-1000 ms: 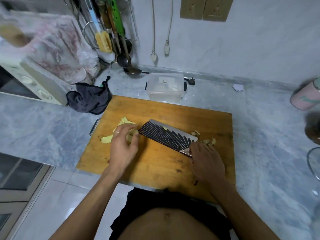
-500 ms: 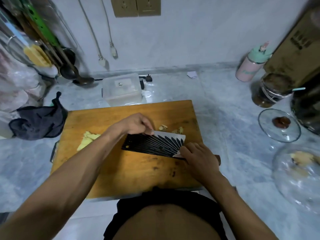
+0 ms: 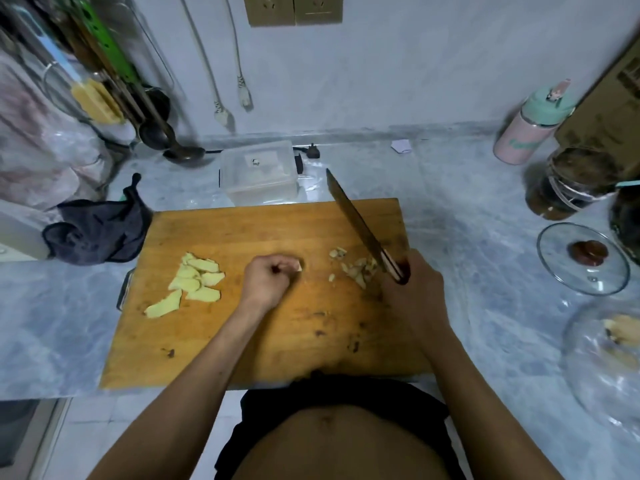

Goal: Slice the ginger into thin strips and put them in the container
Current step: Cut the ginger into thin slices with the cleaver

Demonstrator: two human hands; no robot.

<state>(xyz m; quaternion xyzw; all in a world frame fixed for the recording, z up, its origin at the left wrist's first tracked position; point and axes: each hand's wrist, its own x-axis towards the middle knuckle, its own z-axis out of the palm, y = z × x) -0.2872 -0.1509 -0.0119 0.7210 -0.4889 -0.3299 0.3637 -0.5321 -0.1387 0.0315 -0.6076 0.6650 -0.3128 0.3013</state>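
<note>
The left hand (image 3: 272, 277) is curled into a fist on the wooden cutting board (image 3: 242, 341), pinching a small pale ginger piece (image 3: 298, 268) that just shows at its fingertips. The right hand (image 3: 414, 289) grips the handle of the cleaver (image 3: 356, 221), whose blade is lifted edge-on and angled away toward the wall, just beside a scatter of ginger trimmings (image 3: 356, 268). Peeled ginger slices (image 3: 194, 282) lie in a loose pile to the left, well apart from the blade, and none look cut into strips yet. The clear plastic container (image 3: 259, 176) sits just behind the board, lid apparently on. The risk is the small piece: with so little to hold, the knuckles sit close to the cut line, and a slip could nick a finger. The raised tip could also knock the container.
</note>
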